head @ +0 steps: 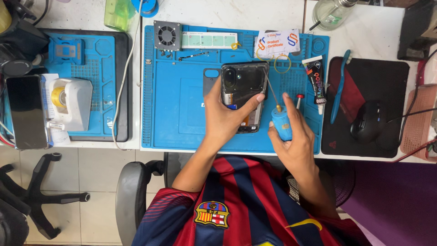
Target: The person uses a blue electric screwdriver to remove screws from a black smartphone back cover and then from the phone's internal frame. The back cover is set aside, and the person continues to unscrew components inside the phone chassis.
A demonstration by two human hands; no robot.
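Note:
My left hand (225, 116) holds an opened black smartphone (242, 86) over the blue work mat (173, 109), thumb pressed on the phone's right edge. The camera module shows at the phone's upper left. My right hand (293, 141) grips a small blue bottle (282, 124) with a long thin metal needle tip that points up toward the phone's right side. A small dark plate (210, 79) lies just left of the phone.
On the mat lie a small fan (167, 35), a white-green strip (208, 40), a printed card (276, 42), rubber bands (282, 64) and a glue tube (315, 81). At right are a blue tool (340, 86) and a mouse (368, 120) on a black pad. At left sit another phone (26, 111) and a tape dispenser (70, 104).

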